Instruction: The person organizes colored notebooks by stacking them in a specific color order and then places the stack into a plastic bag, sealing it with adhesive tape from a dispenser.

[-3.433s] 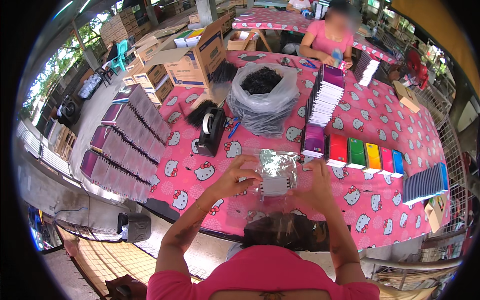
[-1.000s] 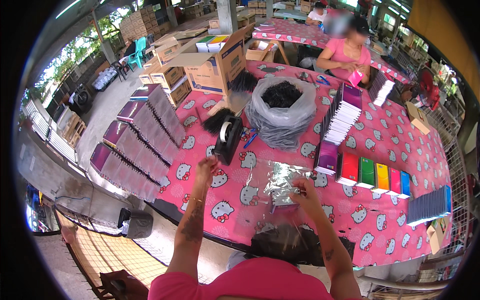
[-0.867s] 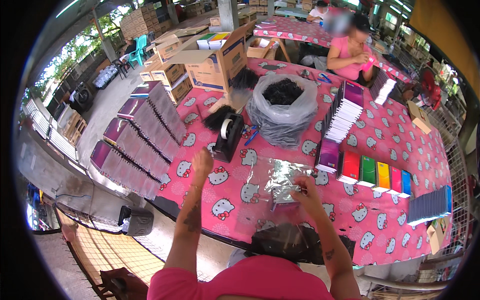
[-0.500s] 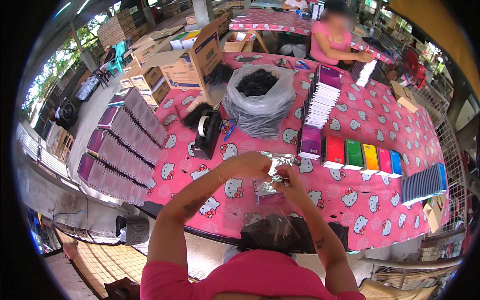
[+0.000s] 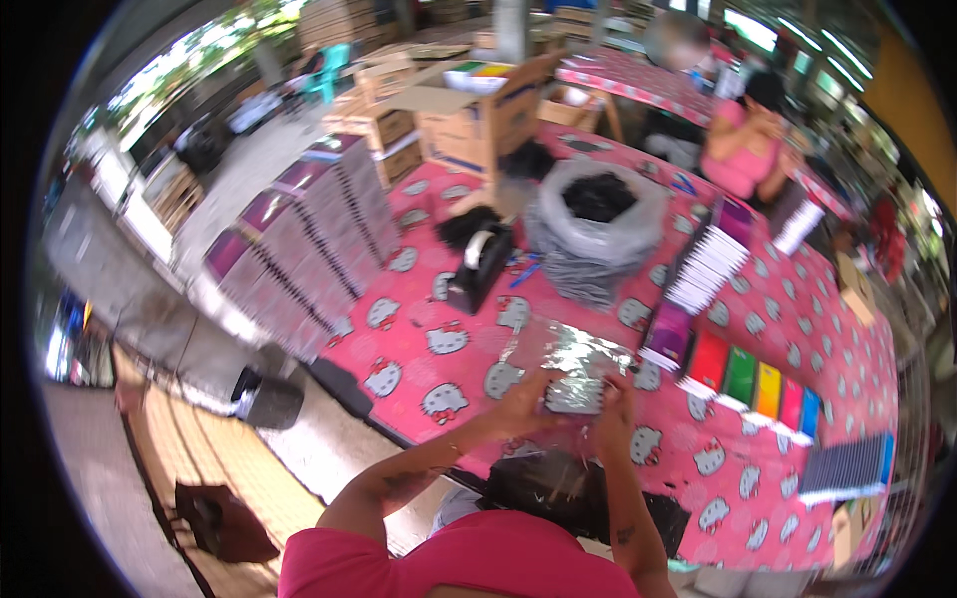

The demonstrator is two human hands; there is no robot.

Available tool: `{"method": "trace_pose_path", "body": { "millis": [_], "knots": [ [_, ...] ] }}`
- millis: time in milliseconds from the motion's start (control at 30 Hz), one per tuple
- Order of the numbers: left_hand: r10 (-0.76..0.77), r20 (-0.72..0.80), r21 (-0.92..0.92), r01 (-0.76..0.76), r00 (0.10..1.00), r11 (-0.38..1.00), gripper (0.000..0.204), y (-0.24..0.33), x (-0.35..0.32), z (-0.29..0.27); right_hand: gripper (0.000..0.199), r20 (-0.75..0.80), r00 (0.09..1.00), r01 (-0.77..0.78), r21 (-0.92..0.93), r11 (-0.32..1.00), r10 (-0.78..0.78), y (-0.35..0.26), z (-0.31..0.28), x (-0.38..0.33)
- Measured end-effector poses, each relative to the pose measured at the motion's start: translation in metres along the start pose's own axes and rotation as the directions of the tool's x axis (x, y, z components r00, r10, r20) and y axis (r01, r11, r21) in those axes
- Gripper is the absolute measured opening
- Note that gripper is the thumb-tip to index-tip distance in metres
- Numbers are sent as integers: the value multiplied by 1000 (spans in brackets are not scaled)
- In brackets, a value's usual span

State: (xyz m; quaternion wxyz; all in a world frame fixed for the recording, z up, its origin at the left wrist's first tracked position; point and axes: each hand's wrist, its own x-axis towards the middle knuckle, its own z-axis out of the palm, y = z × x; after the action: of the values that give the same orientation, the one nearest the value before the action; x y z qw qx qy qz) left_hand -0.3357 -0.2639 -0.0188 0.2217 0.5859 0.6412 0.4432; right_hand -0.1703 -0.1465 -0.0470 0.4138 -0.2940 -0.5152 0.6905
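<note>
**Both Hands on a Clear Packet at the Pink Table**

My left hand (image 5: 523,404) and right hand (image 5: 610,417) close from either side on a small clear plastic packet (image 5: 573,396), pinching it just above the near edge of the pink cartoon-print tablecloth (image 5: 439,339). A larger crinkled sheet of clear wrap (image 5: 568,351) lies flat on the cloth directly beyond the packet, at twelve o'clock from my hands. A dark bag (image 5: 558,488) (glossy, its contents not readable) sits below my wrists, against my pink shirt. At two o'clock a row of coloured notebooks (image 5: 753,384) stands on edge, red through blue. At eleven o'clock sits a black tape dispenser (image 5: 480,264), with long rows of stacked notebooks (image 5: 319,239) farther out at ten. At twelve, farther still, stands a grey plastic sack (image 5: 596,234) filled with something black. Across the table at one o'clock, another person in pink (image 5: 750,140) is seated.
</note>
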Motion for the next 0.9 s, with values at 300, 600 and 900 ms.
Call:
{"method": "trace_pose_path", "body": {
  "millis": [300, 600, 900],
  "knots": [
    [-412, -147, -703, 198, 899, 683, 76, -30, -63, -161, 49, 504, 861, 509, -852, 125, -75, 39, -16, -36],
    [-549, -683, 279, 867, 482, 413, 91, -119, -85, -200, 56, 401, 910, 385, -911, 148, 103, 23, 15, -54],
    [-52, -484, 665, 405, 874, 627, 53, -192, -141, -282, 65, 648, 761, 632, -748, 202, 18, 44, 43, -21]
  ]
}}
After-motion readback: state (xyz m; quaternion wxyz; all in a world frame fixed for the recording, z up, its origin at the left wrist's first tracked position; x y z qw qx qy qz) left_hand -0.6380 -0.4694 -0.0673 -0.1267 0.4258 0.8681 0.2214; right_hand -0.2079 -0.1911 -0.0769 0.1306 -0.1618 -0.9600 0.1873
